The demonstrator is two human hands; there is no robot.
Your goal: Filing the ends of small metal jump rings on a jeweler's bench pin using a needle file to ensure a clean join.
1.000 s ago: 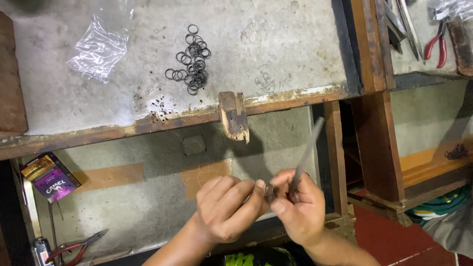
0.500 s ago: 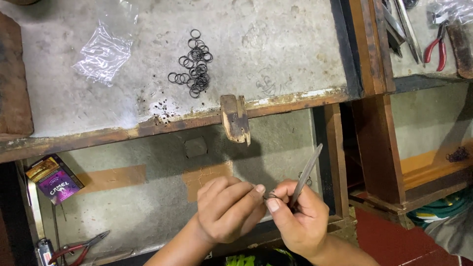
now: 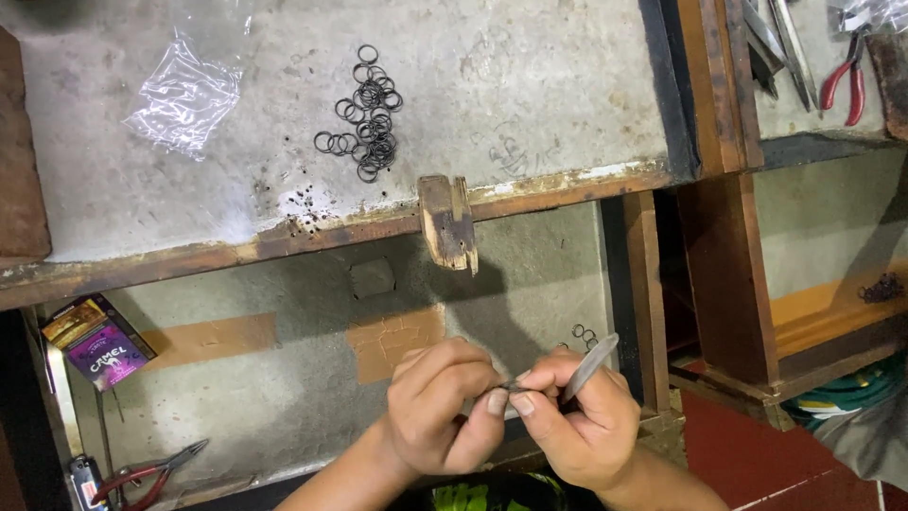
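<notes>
Fingers [image 3: 498,401] of the left hand [image 3: 437,409] are pinching shut on a small dark ring [image 3: 512,386], which is sitting between the two hands and is mostly hidden by the fingertips. Right beside them, the right hand [image 3: 579,426] is closing around a slim grey file [image 3: 588,367], whose blade is pointing up and to the right, out past the knuckles, while its thumb is pressing against the ring from the other side. Both hands are touching each other at the thumbs and are hovering over the lower tray [image 3: 284,397] of the desk [image 3: 530,85].

Two more loose rings [image 3: 584,334] are lying on the tray just above the right hand. Above the hands, a worn wooden peg [image 3: 448,222] is jutting out from the front edge of the desk. Farther up on the grey top, a pile of dark rings [image 3: 364,112] is lying spread out, and to its left a crumpled clear plastic bag [image 3: 184,95] is resting. At the left end of the tray a small purple and yellow box [image 3: 96,341] is leaning, and below it red-handled pliers [image 3: 147,470] are lying. Another pair of red-handled pliers [image 3: 845,80] is lying on the neighbouring surface at the upper right.
</notes>
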